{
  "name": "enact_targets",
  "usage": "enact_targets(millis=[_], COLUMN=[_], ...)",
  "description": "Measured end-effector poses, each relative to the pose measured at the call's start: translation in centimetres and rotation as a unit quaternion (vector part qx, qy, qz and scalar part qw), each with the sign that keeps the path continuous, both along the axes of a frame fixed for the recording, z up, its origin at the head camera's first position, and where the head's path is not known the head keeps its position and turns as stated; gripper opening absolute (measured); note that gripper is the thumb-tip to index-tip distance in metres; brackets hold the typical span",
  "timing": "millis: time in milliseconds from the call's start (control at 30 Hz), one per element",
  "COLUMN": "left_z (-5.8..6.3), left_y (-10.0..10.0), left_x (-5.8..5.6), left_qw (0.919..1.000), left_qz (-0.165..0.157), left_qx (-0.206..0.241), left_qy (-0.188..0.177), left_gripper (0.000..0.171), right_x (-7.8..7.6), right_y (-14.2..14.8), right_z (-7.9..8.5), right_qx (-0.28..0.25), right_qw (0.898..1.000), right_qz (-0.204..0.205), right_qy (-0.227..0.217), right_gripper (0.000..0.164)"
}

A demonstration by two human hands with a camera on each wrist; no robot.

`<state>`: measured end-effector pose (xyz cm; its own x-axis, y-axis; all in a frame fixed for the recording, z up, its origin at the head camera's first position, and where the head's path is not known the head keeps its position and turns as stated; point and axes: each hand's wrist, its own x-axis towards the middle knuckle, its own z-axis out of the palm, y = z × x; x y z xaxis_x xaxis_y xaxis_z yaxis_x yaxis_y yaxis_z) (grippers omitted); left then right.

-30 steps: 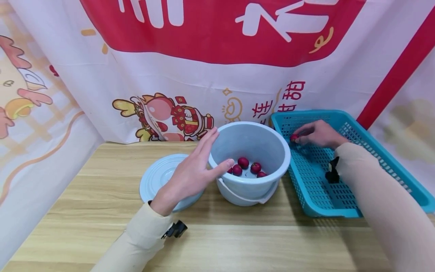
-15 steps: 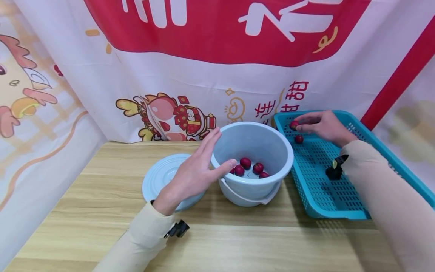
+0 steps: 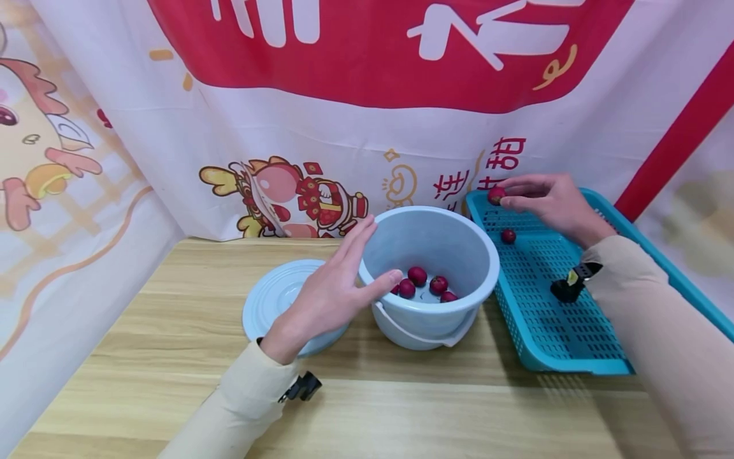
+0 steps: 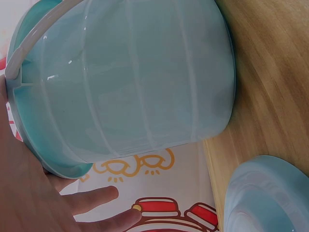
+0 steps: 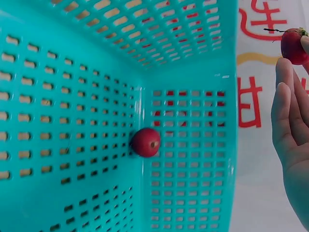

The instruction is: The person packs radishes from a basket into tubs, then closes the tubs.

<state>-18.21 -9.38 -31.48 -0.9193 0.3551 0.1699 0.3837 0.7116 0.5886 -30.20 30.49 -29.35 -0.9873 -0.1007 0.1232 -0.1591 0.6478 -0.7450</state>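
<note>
My right hand [image 3: 559, 203] pinches a small red radish [image 3: 496, 195] between thumb and fingers above the far left rim of the blue mesh basket [image 3: 530, 362]. In the right wrist view, this held radish [image 5: 292, 47] shows a green top and a thin dark tail. A second radish [image 5: 146, 142] lies in the basket, against its wall. Several radishes [image 3: 417, 276] are on the floor of the light blue bucket [image 3: 421, 331]. My left hand [image 3: 329, 290], its fingers straight, is at the bucket's left rim, the thumb over the edge; firm contact cannot be made out.
A light blue round lid [image 3: 260, 312] lies on the wooden table [image 3: 137, 382], left of the bucket and partly under my left hand. The bucket's handle [image 3: 413, 341] hangs down in front. A printed cloth [image 3: 143, 140] hangs behind everything.
My right hand has risen from inside the basket to its far left rim with a radish. The other radish in the basket has come into sight. My left hand stays by the bucket.
</note>
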Motion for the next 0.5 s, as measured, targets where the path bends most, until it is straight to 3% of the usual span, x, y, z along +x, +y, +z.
enact_targets(millis=[500], left_z=[0.1], left_y=[0.1], left_x=[0.0], left_qw=[1.0000], left_qz=[0.004], left_qx=[-0.001], left_qy=[-0.007], left_gripper=[0.095], right_x=[1.1], right_y=[-1.2], right_z=[1.0], right_qx=[-0.033], right_qw=[0.999], right_qz=[0.014], right_qy=[0.041], right_gripper=[0.064])
